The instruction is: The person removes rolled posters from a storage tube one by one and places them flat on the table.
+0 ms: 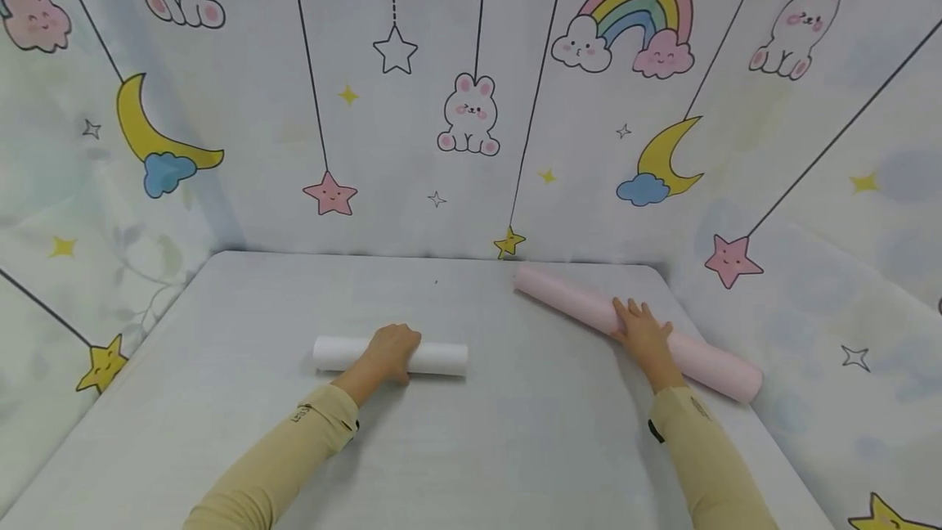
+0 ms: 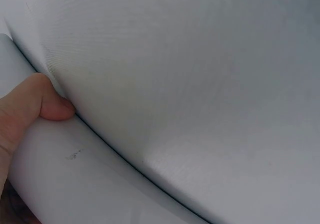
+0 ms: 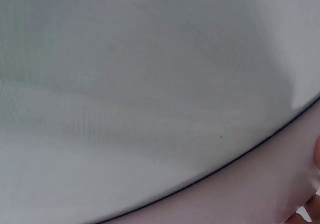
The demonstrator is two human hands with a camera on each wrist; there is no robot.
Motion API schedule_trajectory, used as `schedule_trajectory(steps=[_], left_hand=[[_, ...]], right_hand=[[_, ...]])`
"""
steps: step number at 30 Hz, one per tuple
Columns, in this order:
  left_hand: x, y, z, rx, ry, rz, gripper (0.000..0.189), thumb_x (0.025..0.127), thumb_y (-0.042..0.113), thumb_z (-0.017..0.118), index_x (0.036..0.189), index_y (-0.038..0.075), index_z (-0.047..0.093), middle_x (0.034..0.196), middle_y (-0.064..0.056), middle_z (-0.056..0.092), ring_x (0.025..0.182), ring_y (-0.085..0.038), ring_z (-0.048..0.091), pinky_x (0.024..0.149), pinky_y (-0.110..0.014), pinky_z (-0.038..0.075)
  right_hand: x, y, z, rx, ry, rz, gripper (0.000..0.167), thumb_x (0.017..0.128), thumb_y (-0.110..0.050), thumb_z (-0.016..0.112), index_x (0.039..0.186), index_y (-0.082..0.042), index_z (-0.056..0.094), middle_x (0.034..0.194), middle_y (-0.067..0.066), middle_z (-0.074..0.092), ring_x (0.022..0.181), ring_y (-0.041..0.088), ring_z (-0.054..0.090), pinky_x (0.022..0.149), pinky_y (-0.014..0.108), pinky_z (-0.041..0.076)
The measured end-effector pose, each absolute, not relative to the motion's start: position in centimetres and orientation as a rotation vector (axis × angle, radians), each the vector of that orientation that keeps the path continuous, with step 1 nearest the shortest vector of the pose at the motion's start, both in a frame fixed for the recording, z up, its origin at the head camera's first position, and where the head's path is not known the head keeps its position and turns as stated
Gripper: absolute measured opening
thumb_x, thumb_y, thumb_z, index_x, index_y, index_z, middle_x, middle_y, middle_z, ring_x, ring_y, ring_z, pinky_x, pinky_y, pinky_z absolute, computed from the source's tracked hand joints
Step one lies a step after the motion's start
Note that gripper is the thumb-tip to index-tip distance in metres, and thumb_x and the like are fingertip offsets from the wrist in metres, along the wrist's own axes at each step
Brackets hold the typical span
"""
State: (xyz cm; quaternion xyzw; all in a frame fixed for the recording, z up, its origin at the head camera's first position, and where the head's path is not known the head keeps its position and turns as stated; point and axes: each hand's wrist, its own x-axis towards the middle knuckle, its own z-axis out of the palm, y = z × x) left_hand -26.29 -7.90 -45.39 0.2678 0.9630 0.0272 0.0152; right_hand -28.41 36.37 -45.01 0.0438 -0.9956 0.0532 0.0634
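1. Nearest my view, two tan sleeves [image 1: 280, 456] run off the bottom of the head picture.
2. I see the left hand [image 1: 386, 350] clamped around the white roll [image 1: 444, 358], mid-table; most fingers are hidden. A grey mark [image 2: 74, 155] there is illegible.
3. The right hand [image 1: 645, 339] rests, fingers apart, across the slanting pink roll [image 1: 719, 368] at right; its wrist view crops it, so I can't judge pressure.
4. The white table's [image 1: 508, 448] near edge is cut off.
5. Behind, the patterned backdrop [image 1: 412, 129] leaves frame above.
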Motion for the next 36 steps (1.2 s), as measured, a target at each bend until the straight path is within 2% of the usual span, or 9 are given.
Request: schedule_trajectory(steps=[16,26,33,36], left_hand=[[-25.9,-8.0,-45.1,0.852,3.015,0.078,0.042,0.054,0.017,0.087,0.082,0.006,0.057,0.076,-0.006,0.058,0.071,-0.023,0.056,0.065,-0.035,0.048],[-26.3,-7.8,-45.4,0.830,3.020,0.066,0.042,0.054,0.017,0.087,0.081,0.006,0.058,0.076,-0.006,0.059,0.071,-0.023,0.057,0.065,-0.035,0.048],[-26.2,-7.8,-45.2,0.834,3.015,0.049,0.041,0.055,0.018,0.087,0.081,0.006,0.057,0.075,-0.006,0.059,0.070,-0.023,0.057,0.064,-0.035,0.048],[-26.1,-7.8,-45.3,0.848,3.014,0.047,0.041,0.055,0.018,0.087,0.082,0.006,0.058,0.076,-0.006,0.059,0.071,-0.023,0.057,0.065,-0.035,0.048]], right_hand=[[-29.1,36.4,-43.7,-0.059,-3.080,0.153,0.050,0.091,0.005,0.044,0.139,-0.002,0.031,0.137,0.033,0.027,0.124,0.053,0.023,0.082,0.077,0.018],[-29.4,36.7,-43.6,-0.117,-3.060,0.147,0.047,0.092,0.008,0.040,0.138,-0.002,0.035,0.135,0.032,0.032,0.119,0.053,0.030,0.080,0.076,0.023],[-30.0,36.7,-43.7,-0.192,-3.045,0.112,0.045,0.091,0.008,0.041,0.135,-0.001,0.038,0.127,0.034,0.039,0.105,0.056,0.043,0.081,0.073,0.028],[-30.1,36.9,-43.8,-0.201,-3.048,0.104,0.044,0.091,0.009,0.040,0.134,0.001,0.038,0.126,0.035,0.040,0.104,0.057,0.044,0.081,0.073,0.029]])
